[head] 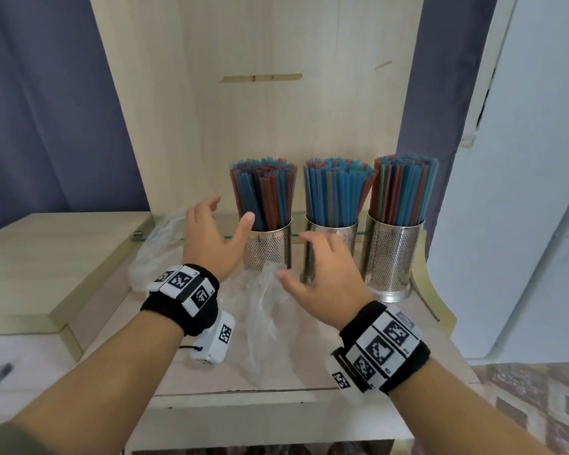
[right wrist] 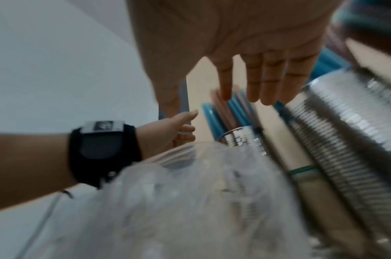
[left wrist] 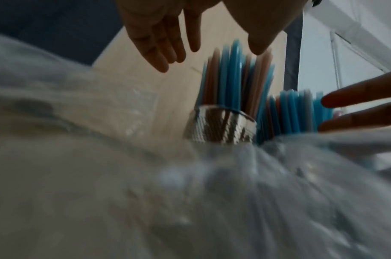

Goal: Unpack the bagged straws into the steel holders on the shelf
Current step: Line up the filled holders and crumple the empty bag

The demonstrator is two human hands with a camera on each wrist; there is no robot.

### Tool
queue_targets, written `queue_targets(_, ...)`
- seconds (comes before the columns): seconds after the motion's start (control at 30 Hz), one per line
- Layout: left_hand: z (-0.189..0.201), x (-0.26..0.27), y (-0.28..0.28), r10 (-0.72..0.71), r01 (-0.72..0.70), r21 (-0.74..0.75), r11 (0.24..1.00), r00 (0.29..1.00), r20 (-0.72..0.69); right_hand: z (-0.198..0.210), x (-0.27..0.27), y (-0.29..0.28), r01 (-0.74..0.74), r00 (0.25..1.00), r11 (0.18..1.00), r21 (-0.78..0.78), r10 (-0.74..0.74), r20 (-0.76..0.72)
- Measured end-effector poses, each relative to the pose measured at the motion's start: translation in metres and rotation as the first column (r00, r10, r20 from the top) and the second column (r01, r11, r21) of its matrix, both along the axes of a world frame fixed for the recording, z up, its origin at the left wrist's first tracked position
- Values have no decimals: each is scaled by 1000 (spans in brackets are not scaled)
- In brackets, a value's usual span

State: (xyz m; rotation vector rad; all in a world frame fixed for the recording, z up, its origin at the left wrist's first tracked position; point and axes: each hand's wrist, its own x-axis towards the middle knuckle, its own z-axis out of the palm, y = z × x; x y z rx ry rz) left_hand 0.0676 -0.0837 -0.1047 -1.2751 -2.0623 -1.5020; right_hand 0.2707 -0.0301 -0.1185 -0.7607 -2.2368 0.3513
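Three perforated steel holders stand in a row on the shelf, each packed with blue and red straws: left holder (head: 267,247), middle holder (head: 329,239), right holder (head: 392,257). My left hand (head: 211,238) hovers open beside the left holder, fingers spread, thumb near its rim. My right hand (head: 319,277) hangs open in front of the middle holder, holding nothing. An empty clear plastic bag (head: 270,323) lies crumpled on the shelf below both hands. In the left wrist view the left holder (left wrist: 221,128) and its straws (left wrist: 234,78) show beyond my open fingers (left wrist: 159,52).
A second crumpled clear bag (head: 158,251) lies at the left behind my left wrist. The shelf board (head: 309,362) ends at a front edge near me. A wooden back panel (head: 260,110) rises behind the holders. A lower cabinet top (head: 46,264) sits to the left.
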Motion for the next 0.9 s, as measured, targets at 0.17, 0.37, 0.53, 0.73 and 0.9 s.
queue_targets(0.17,12,-46,-26,178,-185,-177,967,983,-53,-5,-28,-28,-289,866,956,57,235,442)
queue_targets(0.37,0,-63,-59,178,-197,-443,874,980,-85,-22,-48,-23,-203,563,958,-203,284,776)
queue_targets(0.53,-21,-20,-77,-290,282,-393,875,956,41,-22,-50,-17,-120,586,950,-287,302,752)
queue_targets(0.73,-35,2,-85,-518,465,-572,676,852,80,7,-41,-13,-197,912,926,-322,294,287)
queue_targets(0.9,-37,2,-81,-533,519,-348,781,844,62,18,-38,-30,-462,886,645,-609,360,-291)
